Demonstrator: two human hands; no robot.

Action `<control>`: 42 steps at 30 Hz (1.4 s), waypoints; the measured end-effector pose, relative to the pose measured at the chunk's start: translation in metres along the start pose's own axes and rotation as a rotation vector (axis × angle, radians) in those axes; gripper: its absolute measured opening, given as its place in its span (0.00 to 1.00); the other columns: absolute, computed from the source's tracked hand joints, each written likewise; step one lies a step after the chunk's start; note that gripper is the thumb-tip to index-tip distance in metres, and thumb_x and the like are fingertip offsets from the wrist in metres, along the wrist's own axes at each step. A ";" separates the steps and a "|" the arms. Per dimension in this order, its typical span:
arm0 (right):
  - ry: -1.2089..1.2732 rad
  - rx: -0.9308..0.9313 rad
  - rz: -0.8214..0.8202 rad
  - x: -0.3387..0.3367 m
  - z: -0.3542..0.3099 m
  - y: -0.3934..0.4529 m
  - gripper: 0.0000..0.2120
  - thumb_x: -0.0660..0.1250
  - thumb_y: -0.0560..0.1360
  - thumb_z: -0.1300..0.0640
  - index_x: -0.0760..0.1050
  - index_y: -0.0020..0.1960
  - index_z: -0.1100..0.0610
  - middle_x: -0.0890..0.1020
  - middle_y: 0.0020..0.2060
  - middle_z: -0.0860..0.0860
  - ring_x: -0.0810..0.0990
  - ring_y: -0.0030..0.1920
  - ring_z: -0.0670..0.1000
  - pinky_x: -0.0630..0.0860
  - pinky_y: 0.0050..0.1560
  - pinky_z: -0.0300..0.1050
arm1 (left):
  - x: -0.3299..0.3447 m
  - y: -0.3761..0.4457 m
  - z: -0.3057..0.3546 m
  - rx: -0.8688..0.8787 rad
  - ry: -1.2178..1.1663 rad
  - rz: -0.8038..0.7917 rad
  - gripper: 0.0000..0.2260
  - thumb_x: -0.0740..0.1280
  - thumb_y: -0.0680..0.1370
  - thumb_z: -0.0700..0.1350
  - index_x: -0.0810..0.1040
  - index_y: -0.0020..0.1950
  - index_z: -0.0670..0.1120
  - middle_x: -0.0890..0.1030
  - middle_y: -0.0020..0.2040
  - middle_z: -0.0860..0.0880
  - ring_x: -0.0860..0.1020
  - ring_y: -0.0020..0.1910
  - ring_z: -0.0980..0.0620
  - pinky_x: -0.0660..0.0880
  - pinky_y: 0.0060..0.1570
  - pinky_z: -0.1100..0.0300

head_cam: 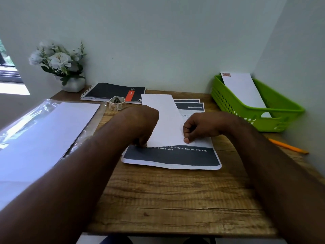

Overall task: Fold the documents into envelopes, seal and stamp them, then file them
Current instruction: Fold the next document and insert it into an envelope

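Observation:
A long white envelope [164,118] lies lengthwise on a printed document [173,158] with a dark band at its near edge. My left hand [142,125] pinches the envelope's near left corner, fingers curled. The near right corner is pinched by my right hand [197,127] between thumb and fingers. More printed sheets [191,105] peek out behind the envelope. A roll of stamps [117,103] stands just beyond my left hand. A stamped envelope [243,88] leans inside the green basket [263,118] at the right.
A stack of white envelopes in clear plastic [44,131] covers the table's left side. A black spiral notebook [112,92] and a flower pot [70,80] sit at the back. An orange pencil [288,147] lies near the right edge. The wooden table [175,199] is bare in front.

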State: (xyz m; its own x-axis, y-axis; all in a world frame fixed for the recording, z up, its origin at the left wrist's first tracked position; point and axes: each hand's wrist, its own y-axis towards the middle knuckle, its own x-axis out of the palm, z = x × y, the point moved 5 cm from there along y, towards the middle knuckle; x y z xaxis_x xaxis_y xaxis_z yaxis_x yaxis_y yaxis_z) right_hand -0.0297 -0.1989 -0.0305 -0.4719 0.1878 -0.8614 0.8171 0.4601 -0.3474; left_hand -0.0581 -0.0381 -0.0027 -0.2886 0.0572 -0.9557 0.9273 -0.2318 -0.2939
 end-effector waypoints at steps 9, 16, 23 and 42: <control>-0.016 -0.036 0.023 -0.001 0.000 -0.006 0.08 0.72 0.72 0.52 0.78 0.41 0.56 0.78 0.38 0.49 0.72 0.38 0.45 0.68 0.40 0.40 | -0.010 0.000 0.023 0.307 -0.179 0.275 0.05 0.76 0.69 0.43 0.82 0.41 0.46 0.79 0.38 0.53 0.78 0.43 0.52 0.75 0.43 0.60; 0.017 -0.095 0.075 -0.003 0.000 -0.009 0.14 0.78 0.64 0.48 0.78 0.45 0.50 0.79 0.37 0.44 0.74 0.35 0.40 0.70 0.37 0.35 | 0.007 0.012 0.038 0.395 -0.122 0.243 0.03 0.74 0.70 0.44 0.82 0.41 0.49 0.81 0.42 0.51 0.77 0.42 0.53 0.78 0.45 0.56; -0.069 -0.154 0.193 -0.009 -0.004 -0.010 0.09 0.77 0.65 0.48 0.83 0.43 0.49 0.82 0.41 0.44 0.74 0.38 0.34 0.67 0.36 0.27 | 0.004 0.010 0.039 0.439 -0.089 0.272 0.07 0.71 0.72 0.45 0.84 0.49 0.48 0.83 0.45 0.50 0.76 0.40 0.55 0.77 0.46 0.58; 0.474 -0.320 1.323 -0.043 0.017 -0.030 0.25 0.72 0.72 0.52 0.71 0.67 0.51 0.71 0.62 0.46 0.74 0.60 0.46 0.75 0.54 0.37 | -0.054 -0.021 -0.039 0.421 -1.125 1.511 0.08 0.59 0.77 0.34 0.74 0.52 0.45 0.75 0.43 0.52 0.72 0.41 0.61 0.69 0.43 0.67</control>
State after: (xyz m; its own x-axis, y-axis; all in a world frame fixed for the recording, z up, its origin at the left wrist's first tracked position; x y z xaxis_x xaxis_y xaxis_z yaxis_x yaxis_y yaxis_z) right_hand -0.0279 -0.2355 0.0103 0.4439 0.8588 -0.2559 0.6563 -0.1172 0.7453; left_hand -0.0529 0.0013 0.0550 0.4180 -0.9004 0.1206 0.4594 0.3240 0.8270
